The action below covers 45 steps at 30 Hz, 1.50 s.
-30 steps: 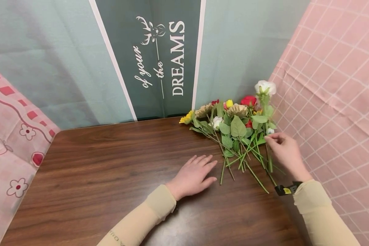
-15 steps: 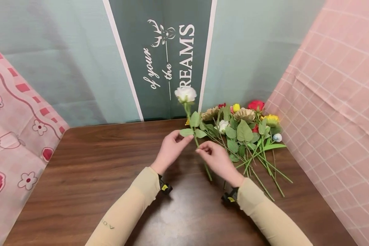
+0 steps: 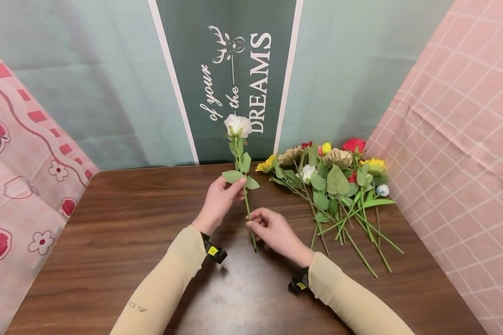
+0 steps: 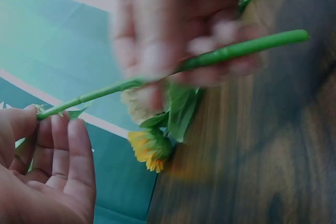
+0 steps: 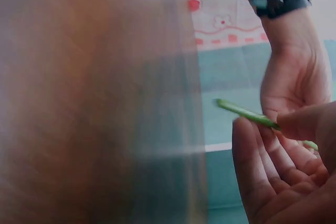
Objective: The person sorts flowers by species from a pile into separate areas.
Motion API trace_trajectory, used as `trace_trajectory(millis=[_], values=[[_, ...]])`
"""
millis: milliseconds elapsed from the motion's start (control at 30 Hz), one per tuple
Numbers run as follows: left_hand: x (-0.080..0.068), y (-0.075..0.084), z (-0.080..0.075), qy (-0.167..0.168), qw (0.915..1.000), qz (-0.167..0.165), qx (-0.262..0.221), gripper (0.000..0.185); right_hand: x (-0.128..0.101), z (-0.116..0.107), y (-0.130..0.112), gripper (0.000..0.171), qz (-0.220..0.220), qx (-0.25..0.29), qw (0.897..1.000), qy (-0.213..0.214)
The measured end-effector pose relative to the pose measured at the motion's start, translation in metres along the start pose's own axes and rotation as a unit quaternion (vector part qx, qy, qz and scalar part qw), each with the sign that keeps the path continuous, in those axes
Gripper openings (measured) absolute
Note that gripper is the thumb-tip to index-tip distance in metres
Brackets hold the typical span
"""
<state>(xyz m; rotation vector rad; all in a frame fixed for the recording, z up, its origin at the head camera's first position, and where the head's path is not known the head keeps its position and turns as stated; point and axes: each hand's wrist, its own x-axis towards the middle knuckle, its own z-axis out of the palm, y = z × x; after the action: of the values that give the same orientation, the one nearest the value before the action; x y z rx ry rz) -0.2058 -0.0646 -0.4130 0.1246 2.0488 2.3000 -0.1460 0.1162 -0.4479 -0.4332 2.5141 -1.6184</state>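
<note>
A long-stemmed white rose [image 3: 238, 125] with green leaves is held nearly upright above the middle of the table. My left hand [image 3: 215, 202] pinches its stem between thumb and fingers, close to the lower leaves. Further down, my right hand [image 3: 278, 235] pinches the same stem, whose cut end sticks out below. In the left wrist view the green stem [image 4: 100, 94] runs from my left fingertips to the blurred right hand [image 4: 173, 40]. The right wrist view shows the stem's end [image 5: 244, 112] poking out past my right thumb and forefinger.
Several flowers lie heaped on the wooden table [image 3: 142, 223] at the back right, among them a red rose [image 3: 354, 145], a yellow flower [image 3: 374, 165] and a beige bloom [image 3: 337, 158]. Their stems point toward the front. Cloth curtains [image 3: 339, 70] border the table.
My right hand has brought the white rose from the flower heap leftward to the middle. My left hand has risen from the table and grips its stem; both hands then shifted slightly left.
</note>
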Motion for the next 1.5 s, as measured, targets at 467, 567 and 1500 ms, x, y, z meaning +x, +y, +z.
trace_trajectory(millis=[467, 567, 1500], values=[[-0.017, -0.015, -0.017, 0.03, 0.9979, -0.031, 0.048, 0.027, -0.012, 0.018, 0.006, 0.012, 0.003, 0.004, 0.998, -0.057], [-0.021, -0.019, -0.037, 0.048, 0.9957, -0.038, 0.069, 0.028, -0.011, 0.02, 0.006, 0.019, -0.033, -0.043, 0.997, -0.063], [-0.081, 0.013, -0.325, 0.134, 0.8352, -0.128, 0.518, 0.032, 0.047, 0.044, -0.037, 0.072, -0.233, -0.462, 0.837, -0.177]])
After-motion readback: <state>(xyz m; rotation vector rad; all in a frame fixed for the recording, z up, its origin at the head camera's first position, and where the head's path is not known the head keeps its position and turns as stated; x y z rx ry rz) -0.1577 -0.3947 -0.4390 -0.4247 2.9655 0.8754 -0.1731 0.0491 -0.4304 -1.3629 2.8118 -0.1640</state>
